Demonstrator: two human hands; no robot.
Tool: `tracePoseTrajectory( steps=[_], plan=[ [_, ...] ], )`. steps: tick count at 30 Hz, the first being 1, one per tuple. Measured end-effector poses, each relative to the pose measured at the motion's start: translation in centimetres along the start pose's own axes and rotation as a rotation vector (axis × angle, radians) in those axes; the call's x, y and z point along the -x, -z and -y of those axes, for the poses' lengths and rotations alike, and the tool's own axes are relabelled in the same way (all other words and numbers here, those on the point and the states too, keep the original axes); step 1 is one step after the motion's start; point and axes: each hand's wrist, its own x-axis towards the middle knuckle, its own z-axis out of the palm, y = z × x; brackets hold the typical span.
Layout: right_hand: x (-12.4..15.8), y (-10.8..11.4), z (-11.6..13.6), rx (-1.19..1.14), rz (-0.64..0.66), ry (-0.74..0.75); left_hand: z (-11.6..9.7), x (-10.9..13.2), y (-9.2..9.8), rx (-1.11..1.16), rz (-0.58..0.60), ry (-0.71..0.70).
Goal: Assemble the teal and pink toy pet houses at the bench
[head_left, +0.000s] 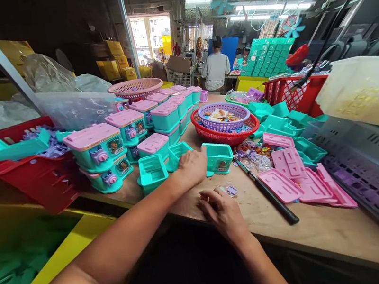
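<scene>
My left hand (192,164) reaches over the table between teal boxes. Its fingers bend downward and their tips are hidden. One open teal box (218,159) with a picture on its front stands right against the hand's right side. Behind the hand is another open teal box (178,151), and farther left a third teal box (153,169). Near the table's front edge, my right hand (223,211) hovers or rests with loosely bent fingers apart; I see nothing between them. Just beyond it lie small lilac pieces in clear plastic (231,189).
Stacked teal boxes with pink lids (93,138) stand left, beside a red crate (30,181). Baskets, a red one (228,137) and a purple one (224,116), sit behind. To the right are pink lids (281,186), a black-handled rod (274,200) and a grey crate (373,189).
</scene>
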Motion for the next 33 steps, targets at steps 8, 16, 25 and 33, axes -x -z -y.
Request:
tracePoseTrajectory(
  steps=[8,16,25,33],
  plan=[
    [0.4,-0.1,0.1,0.196,-0.049,-0.062,4.8,1.9,1.3,0.168,0.014,-0.144],
    [-2.5,0.3,-0.1,0.476,0.051,-0.096,4.3,1.2,0.6,0.018,0.114,-0.246],
    [-5.1,2.1,-3.6,0.634,-0.002,-0.239,2.1,-2.0,0.9,0.063,0.150,-0.196],
    [-4.2,2.3,-3.1,0.520,-0.073,-0.206,9.3,4.0,3.6,0.071,-0.059,-0.471]
  ],
)
